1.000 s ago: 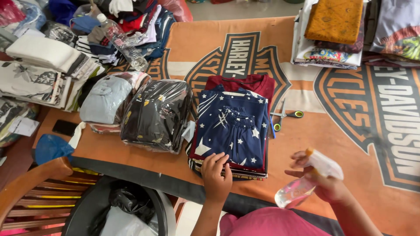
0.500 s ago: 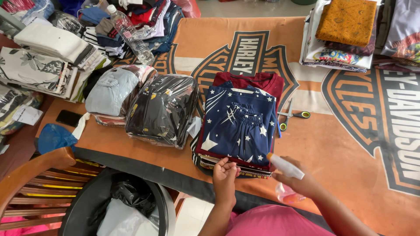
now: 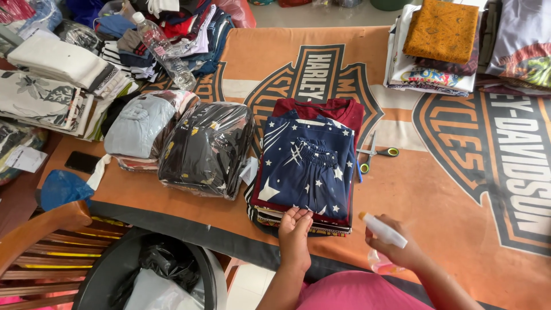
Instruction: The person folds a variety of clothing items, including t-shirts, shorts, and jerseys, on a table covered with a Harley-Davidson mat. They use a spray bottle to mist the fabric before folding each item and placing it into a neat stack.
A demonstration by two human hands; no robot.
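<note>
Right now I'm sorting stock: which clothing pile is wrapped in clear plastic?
The black bundle, shiny under its film, between the grey folded pile and the navy star-print stack.

Clothing shop, folded garment stacks (image 3: 307, 166), bagged shirts (image 3: 206, 149)

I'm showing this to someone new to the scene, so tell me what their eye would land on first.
First, the stack of folded clothes at the middle of the orange cloth, topped by a navy garment with white stars; the left hand touches its near edge, palm up. Just right of it, the right hand holds a white-topped spray bottle above the cloth. Left of the stack lies a dark garment in a shiny plastic bag.
</note>
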